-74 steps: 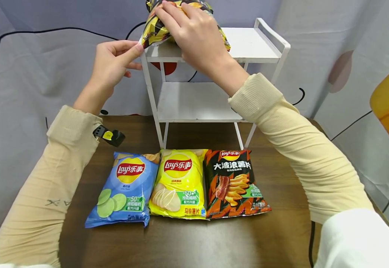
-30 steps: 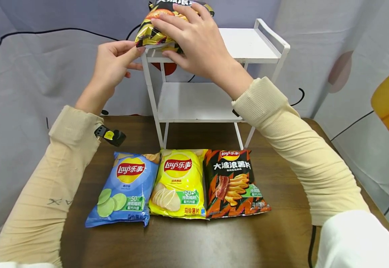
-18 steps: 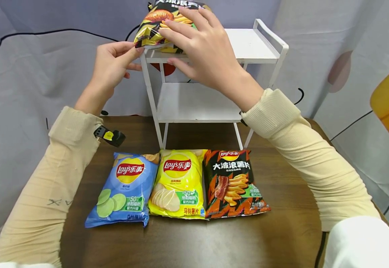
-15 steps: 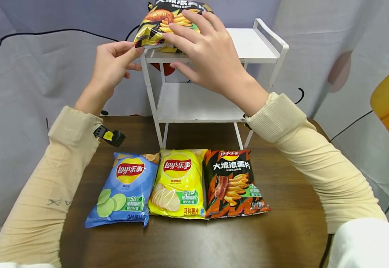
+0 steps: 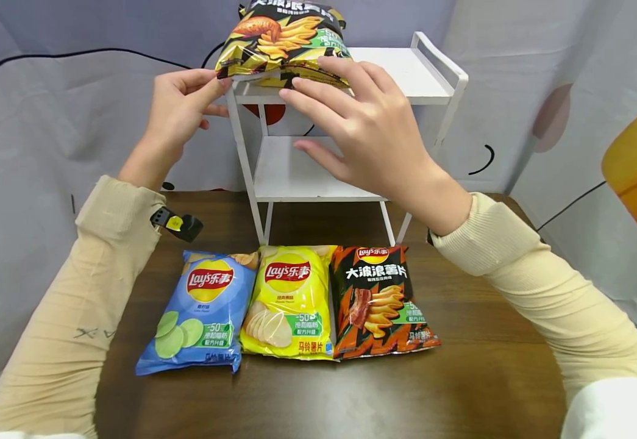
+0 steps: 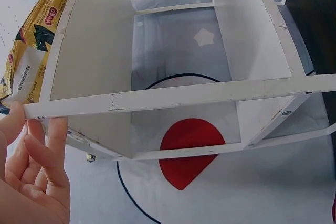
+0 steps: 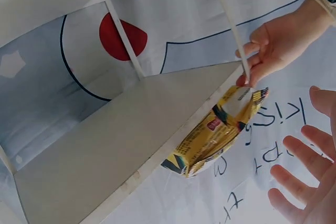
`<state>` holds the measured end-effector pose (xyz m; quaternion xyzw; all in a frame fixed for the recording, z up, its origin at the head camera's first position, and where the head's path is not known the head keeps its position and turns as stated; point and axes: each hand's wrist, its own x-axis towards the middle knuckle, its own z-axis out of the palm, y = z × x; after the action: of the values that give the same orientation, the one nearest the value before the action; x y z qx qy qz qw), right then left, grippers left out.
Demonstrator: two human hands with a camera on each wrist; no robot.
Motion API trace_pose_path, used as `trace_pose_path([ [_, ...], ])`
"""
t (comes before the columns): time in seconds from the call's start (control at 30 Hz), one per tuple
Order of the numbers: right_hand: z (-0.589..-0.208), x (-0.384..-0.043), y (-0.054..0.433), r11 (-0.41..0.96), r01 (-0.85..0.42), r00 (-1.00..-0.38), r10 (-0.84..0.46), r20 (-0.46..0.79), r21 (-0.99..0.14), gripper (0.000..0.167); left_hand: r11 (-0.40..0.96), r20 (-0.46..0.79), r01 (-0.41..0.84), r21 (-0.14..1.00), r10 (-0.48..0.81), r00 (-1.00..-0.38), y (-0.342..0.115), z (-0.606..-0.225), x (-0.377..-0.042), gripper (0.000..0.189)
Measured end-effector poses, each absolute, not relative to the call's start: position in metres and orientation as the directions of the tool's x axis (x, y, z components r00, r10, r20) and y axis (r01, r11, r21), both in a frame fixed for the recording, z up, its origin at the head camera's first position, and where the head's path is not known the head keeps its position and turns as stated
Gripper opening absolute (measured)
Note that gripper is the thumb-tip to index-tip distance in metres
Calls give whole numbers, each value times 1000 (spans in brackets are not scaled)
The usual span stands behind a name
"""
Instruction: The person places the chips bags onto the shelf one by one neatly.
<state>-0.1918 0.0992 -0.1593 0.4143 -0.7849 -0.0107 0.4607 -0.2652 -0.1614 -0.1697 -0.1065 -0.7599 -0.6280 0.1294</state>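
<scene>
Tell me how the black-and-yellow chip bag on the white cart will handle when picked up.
The black-and-yellow chip bag will probably bend and crumple, given its creased edges. Its glossy highlights suggest film that may slip. The chips pictured on its front hint at brittle contents that could break if squeezed.

Reaches toward the far side with the left arm (image 5: pixel 57 311) and the right arm (image 5: pixel 548 292), both in cream sleeves (image 5: pixel 117 210) that end near the wrists. Grips at the far end, left of the middle, with the left hand (image 5: pixel 182 105), pinching between thumb and forefinger, with the other fingers loosely bent. Holds the right hand (image 5: pixel 373 128) in the air, farther right and somewhat nearer, with its fingers parted and gently bent and its thumb set apart.
</scene>
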Motion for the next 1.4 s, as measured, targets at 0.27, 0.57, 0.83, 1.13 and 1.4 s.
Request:
trace_pose_path([
  [0.27, -173, -174, 103, 625, -682, -191, -652, 733, 379, 43, 179, 331, 325, 929, -9, -943, -162, -170, -265, 9],
  [0.57, -190, -158, 108, 606, -704, -160, -644, 748, 371, 42, 178, 328, 322, 930, -6, -945, -163, -169, -266, 9],
  [0.83, -205, -148, 116, 605, -708, -160, -641, 751, 365, 40, 177, 325, 319, 931, -9, -946, -163, -170, -267, 10],
  [1.13, -228, -139, 136, 617, -714, -204, -637, 744, 332, 37, 192, 330, 322, 927, -11, -944, -164, -170, -265, 12],
  [1.4, -255, -130, 146, 613, -745, -256, -626, 737, 263, 37, 195, 328, 320, 927, -9, -945, -164, -170, -265, 15],
])
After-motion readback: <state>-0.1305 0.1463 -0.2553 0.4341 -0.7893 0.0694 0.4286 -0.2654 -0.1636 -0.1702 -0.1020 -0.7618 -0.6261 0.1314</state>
